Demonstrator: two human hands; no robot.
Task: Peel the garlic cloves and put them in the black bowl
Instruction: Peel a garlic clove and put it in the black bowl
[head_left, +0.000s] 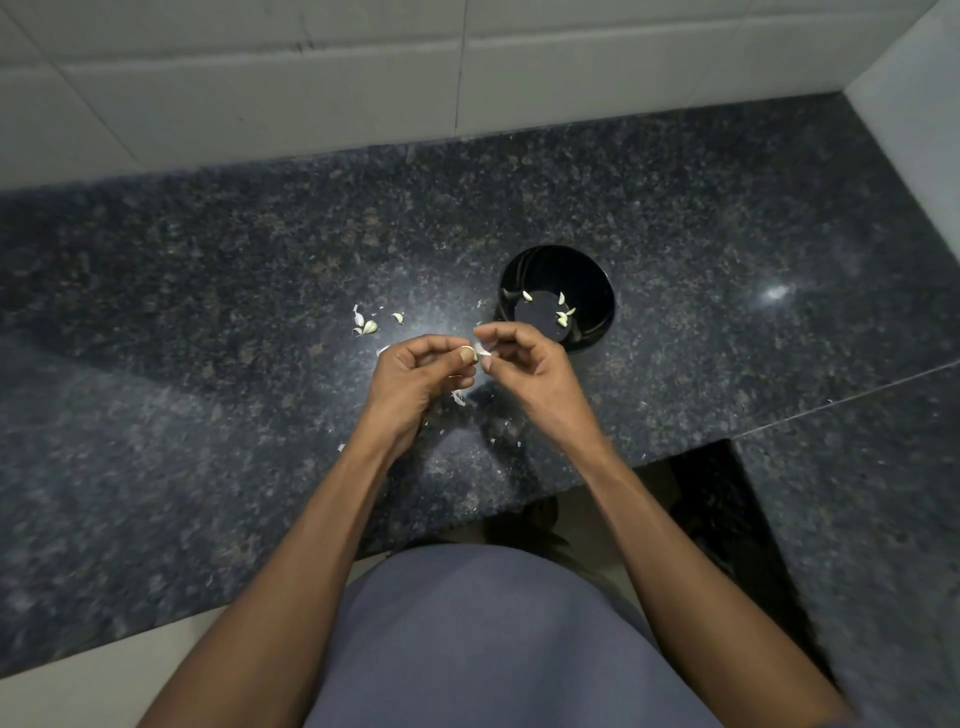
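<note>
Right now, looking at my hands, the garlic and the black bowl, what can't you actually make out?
- Garlic clove in the head view: mostly hidden by the left hand and right hand; how much is peeled is unclear.
- Round black plastic bowl: pale cloves inside too small to count.
- Pale bits on the speckled granite counter: clove or skin, unclear.

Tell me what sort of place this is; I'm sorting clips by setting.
Most likely a home kitchen: a dark speckled stone counter runs along a white tiled wall, and both hands peel a garlic clove beside a black bowl holding peeled cloves.
</note>
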